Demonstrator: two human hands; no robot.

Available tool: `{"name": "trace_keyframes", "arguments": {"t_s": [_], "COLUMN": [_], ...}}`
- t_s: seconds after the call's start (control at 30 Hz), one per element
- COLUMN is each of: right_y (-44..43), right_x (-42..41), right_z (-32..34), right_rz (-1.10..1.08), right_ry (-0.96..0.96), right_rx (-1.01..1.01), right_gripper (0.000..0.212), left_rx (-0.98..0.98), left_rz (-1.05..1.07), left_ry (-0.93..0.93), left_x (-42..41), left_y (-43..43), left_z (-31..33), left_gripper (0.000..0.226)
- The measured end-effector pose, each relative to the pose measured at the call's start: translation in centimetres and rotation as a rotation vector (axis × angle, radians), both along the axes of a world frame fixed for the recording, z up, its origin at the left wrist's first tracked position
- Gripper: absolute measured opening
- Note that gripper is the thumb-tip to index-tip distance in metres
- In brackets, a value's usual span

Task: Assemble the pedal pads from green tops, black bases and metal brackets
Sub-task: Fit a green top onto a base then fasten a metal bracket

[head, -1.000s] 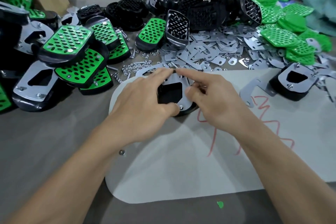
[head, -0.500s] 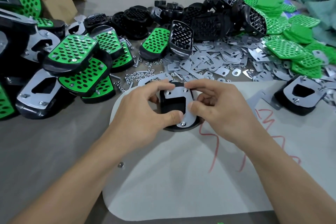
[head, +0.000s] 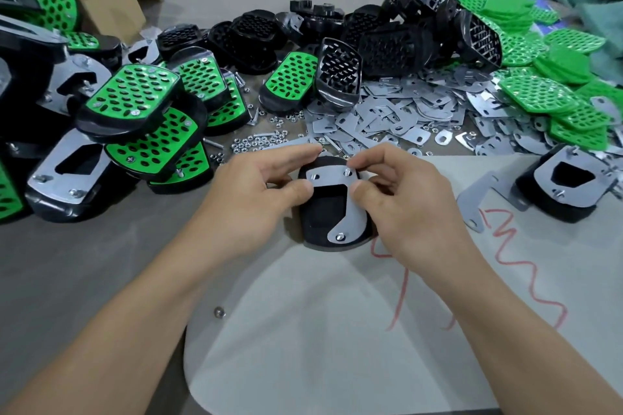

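The hands have drawn apart a little, and the metal bracket [head: 354, 212] now shows almost whole on the upturned black base [head: 313, 241]; a second ago the two forefingers met over its far edge and hid that end. Two screw tips stand through it, one at its 1 o'clock corner and one at its 6 o'clock end; the hole at 11 o'clock looks unfilled, though it is too small to be sure. I judge that the bracket is seated and the nuts come next.

The left hand [head: 256, 199] is curled, thumb and forefinger pinching the base at its 10 o'clock corner; the right hand [head: 408, 212] is curled too, thumb on the bracket's 3 o'clock edge and forefinger at the far screw; whether it holds a nut I cannot tell.

The pad lies mid-frame at the far edge of the white sheet [head: 320, 347] on the table [head: 84, 280], nearer the viewer than before as the view has tipped up; loose nuts [head: 259, 141] lie at its 11 o'clock, spare brackets [head: 387, 114] at 1 o'clock, green tops [head: 539, 94] at 2 o'clock, finished pads [head: 135, 94] at 10 o'clock.
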State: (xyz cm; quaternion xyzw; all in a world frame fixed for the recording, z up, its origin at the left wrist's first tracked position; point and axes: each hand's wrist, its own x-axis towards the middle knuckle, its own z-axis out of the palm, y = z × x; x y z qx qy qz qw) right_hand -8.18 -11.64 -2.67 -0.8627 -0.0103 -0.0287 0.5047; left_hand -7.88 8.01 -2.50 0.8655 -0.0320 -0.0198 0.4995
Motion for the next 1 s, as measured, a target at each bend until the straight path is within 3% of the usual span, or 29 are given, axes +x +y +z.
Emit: {"name": "trace_keyframes", "arguments": {"t_s": [0.17,0.37,0.47,0.57,0.8,0.93,1.0], "right_y": [0.7,0.3,-0.1,0.0,1.5,2.1,2.0], "right_x": [-0.1,-0.6,-0.6,-0.3,1.2,3.3,4.0], "right_z": [0.1,0.1,0.3,0.3,0.7,1.2,1.3], "right_rz": [0.003,0.15,0.187,0.197,0.138,0.143,0.134], "right_ry": [0.003,0.014,0.018,0.006,-0.061,0.109,0.132], "right_rx": [-0.056,-0.11,-0.068,0.048,0.225,0.503,0.678], "right_gripper": [0.01,0.016,0.023,0.021,0.027,0.047,0.046], "left_rx": [-0.012,-0.043,0.123,0.226,-0.367,-0.691,-0.782], "left_rz": [0.118,0.075,0.014,-0.051,0.084,0.193,0.107], "left_ry": [-0.033,0.038,-0.005,-0.048,-0.054,0.066,0.161], "left_x": [-0.1,0.0,-0.4,-0.6,0.3,1.5,2.4], "left_y": [-1.2,-0.5,-0.5,-1.0,-2.2,-2.5,-1.6], "left_z": [0.0,0.6,0.6,0.4,0.4,0.8,1.4], "left_gripper": [0.043,0.052,0.077,0.076,0.069,0.062,0.058]}}
